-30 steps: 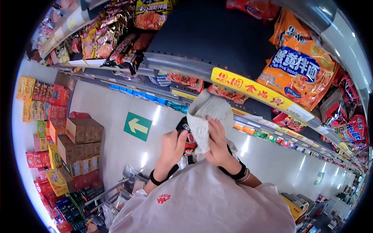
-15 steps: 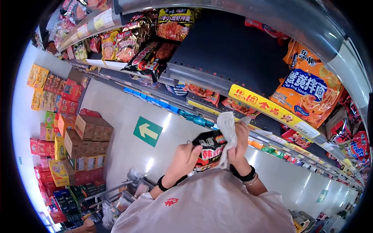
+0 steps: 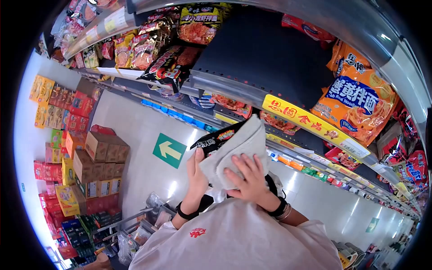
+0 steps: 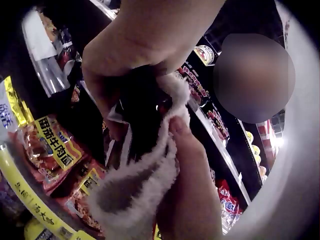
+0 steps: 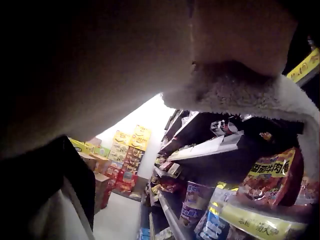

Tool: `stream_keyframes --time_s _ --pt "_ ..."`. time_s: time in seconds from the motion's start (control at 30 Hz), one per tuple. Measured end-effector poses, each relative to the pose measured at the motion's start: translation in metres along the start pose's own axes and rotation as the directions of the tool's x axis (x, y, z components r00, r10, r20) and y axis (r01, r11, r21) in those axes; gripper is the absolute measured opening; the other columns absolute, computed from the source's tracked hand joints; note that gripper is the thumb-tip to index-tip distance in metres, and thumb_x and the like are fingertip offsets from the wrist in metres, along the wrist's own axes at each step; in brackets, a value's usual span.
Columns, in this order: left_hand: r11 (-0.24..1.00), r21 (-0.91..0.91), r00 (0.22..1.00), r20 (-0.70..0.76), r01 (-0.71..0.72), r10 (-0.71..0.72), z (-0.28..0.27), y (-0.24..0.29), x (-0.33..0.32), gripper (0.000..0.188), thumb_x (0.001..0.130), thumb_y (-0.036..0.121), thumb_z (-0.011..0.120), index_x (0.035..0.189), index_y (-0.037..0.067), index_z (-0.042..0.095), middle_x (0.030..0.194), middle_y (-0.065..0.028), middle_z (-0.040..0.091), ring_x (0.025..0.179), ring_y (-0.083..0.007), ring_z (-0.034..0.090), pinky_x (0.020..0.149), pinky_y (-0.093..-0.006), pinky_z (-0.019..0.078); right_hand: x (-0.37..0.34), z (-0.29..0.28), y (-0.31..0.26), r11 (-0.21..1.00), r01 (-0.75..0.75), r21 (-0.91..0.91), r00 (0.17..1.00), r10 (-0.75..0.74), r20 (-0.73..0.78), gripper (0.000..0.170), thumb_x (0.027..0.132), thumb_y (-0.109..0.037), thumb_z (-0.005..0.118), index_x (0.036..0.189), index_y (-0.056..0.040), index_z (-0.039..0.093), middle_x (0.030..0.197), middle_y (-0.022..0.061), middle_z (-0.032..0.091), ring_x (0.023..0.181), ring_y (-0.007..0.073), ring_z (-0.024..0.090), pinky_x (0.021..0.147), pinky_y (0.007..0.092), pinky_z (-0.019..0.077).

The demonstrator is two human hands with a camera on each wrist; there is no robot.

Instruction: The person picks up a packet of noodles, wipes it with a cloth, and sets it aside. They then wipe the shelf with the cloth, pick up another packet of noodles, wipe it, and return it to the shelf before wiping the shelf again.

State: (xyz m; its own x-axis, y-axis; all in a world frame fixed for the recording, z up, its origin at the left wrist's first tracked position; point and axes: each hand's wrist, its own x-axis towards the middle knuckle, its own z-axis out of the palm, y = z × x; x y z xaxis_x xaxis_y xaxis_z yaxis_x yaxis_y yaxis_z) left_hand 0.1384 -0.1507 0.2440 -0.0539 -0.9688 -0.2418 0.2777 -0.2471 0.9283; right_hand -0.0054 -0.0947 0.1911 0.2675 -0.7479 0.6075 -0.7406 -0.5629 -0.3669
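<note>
A black packet of instant noodles (image 3: pixel 211 143) is held up in front of the person's chest, tilted, below the shelf edge. My left hand (image 3: pixel 196 173) grips its left side. A pale grey cloth (image 3: pixel 240 150) lies over most of the packet's face. On top of the cloth my right hand (image 3: pixel 249 180) presses with spread fingers. From the left wrist view, the right thumb (image 4: pixel 179 127) bears on the folded cloth (image 4: pixel 150 180) at the packet's edge, opposite those fingers. The cloth's fuzzy underside also shows in the right wrist view, where the hand is mostly dark.
A dark shelf (image 3: pixel 265 54) runs above the hands, with a yellow label strip (image 3: pixel 310 126) along its front. Orange noodle packets (image 3: pixel 355 96) stand at its right, other noodle packets (image 3: pixel 173 65) at its left. Stacked cartons (image 3: pixel 101 155) stand across the aisle floor at left.
The cloth, earlier bunched and lifted in my right hand, now lies spread over the packet's face. The packet has risen and tilted; my right fingers have spread out over the cloth.
</note>
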Motion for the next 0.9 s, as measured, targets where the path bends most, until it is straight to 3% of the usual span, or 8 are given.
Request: stream_keyframes --time_s 0.07,0.3,0.43,0.57,0.63,0.77,0.83,0.9 --pt "0.933 0.337 0.99 -0.025 -0.124 0.141 -0.009 0.004 -0.004 0.039 0.093 0.03 0.034 0.091 -0.003 0.055 0.079 -0.0047 0.058 0.068 -0.0077 0.051 0.062 -0.0223 0.0412 0.001 -0.006 0.008 0.994 -0.077 0.072 0.994 0.083 -0.077 0.047 0.076 -0.042 0.052 0.117 -0.0181 0.051 0.128 0.0118 0.04 0.117 0.029 0.038 0.098 0.0464 0.025" --pt "0.934 0.294 0.978 0.031 -0.204 0.204 -0.016 0.033 -0.019 0.04 0.093 0.026 0.03 0.088 -0.004 0.056 0.081 -0.0044 0.06 0.068 -0.0074 0.052 0.061 -0.021 0.0409 -0.014 -0.007 0.04 0.786 -0.348 0.51 0.862 0.483 -0.157 0.039 0.088 -0.027 0.04 0.116 -0.0012 0.047 0.118 0.0203 0.047 0.106 0.0345 0.047 0.091 0.0407 0.0346" --pt "0.971 -0.178 0.973 -0.196 -0.157 0.121 -0.023 0.053 -0.01 0.044 0.091 0.037 0.036 0.105 -0.001 0.051 0.094 -0.0102 0.06 0.08 -0.0161 0.059 0.073 -0.0285 0.0475 -0.017 -0.024 0.045 0.387 -0.631 0.672 0.609 0.784 0.121 0.04 0.091 -0.025 0.037 0.117 0.0047 0.043 0.108 0.0124 0.054 0.097 0.0187 0.051 0.085 0.0277 0.0371" --pt "0.843 -0.4 0.905 0.071 -0.36 0.42 -0.046 0.084 0.009 0.041 0.091 0.031 0.038 0.12 0.003 0.043 0.114 -0.01 0.052 0.102 -0.0189 0.052 0.087 -0.0341 0.0427 -0.023 -0.034 0.048 0.435 -0.692 0.576 0.595 0.796 0.113 0.041 0.092 -0.026 0.037 0.118 0.0053 0.043 0.109 0.0111 0.054 0.098 0.0172 0.05 0.086 0.027 0.036" --pt "0.89 -0.253 0.877 -0.403 -0.38 0.26 -0.037 0.101 0.026 0.042 0.09 0.031 0.039 0.123 0.004 0.04 0.119 -0.0098 0.048 0.105 -0.0199 0.05 0.09 -0.0346 0.0415 -0.032 -0.031 0.052 0.425 -0.704 0.569 0.578 0.808 0.112 0.038 0.091 -0.025 0.038 0.116 0.0035 0.046 0.099 0.0147 0.057 0.089 0.0183 0.053 0.079 0.0278 0.0394" --pt "0.892 -0.138 0.872 -0.318 -0.43 0.371 -0.053 0.11 0.065 0.041 0.091 0.036 0.035 0.119 0.007 0.041 0.116 -0.0064 0.051 0.1 -0.0198 0.054 0.083 -0.0338 0.0441 -0.026 -0.035 0.047 0.478 -0.621 0.621 0.587 0.809 -0.035 0.039 0.091 -0.026 0.038 0.115 0.0035 0.047 0.102 0.0141 0.056 0.091 0.018 0.052 0.082 0.0279 0.0381" --pt "0.866 -0.451 0.9 0.255 -0.214 0.355 -0.073 0.119 0.088 0.042 0.091 0.038 0.034 0.121 0.01 0.039 0.116 -0.0059 0.05 0.101 -0.0202 0.053 0.082 -0.0362 0.0434 -0.026 -0.039 0.048 0.444 -0.613 0.654 0.569 0.822 -0.025 0.038 0.091 -0.026 0.039 0.113 0.0033 0.047 0.104 0.013 0.056 0.094 0.017 0.051 0.084 0.0274 0.037" --pt "0.888 -0.289 0.927 -0.216 -0.359 0.305 -0.056 0.117 0.102 0.044 0.091 0.038 0.033 0.123 0.009 0.038 0.118 -0.0076 0.049 0.103 -0.0241 0.05 0.081 -0.038 0.0428 -0.023 -0.043 0.046 0.411 -0.599 0.687 0.557 0.831 -0.012 0.038 0.091 -0.026 0.039 0.112 0.0034 0.048 0.103 0.0123 0.056 0.094 0.0164 0.05 0.084 0.0271 0.037"
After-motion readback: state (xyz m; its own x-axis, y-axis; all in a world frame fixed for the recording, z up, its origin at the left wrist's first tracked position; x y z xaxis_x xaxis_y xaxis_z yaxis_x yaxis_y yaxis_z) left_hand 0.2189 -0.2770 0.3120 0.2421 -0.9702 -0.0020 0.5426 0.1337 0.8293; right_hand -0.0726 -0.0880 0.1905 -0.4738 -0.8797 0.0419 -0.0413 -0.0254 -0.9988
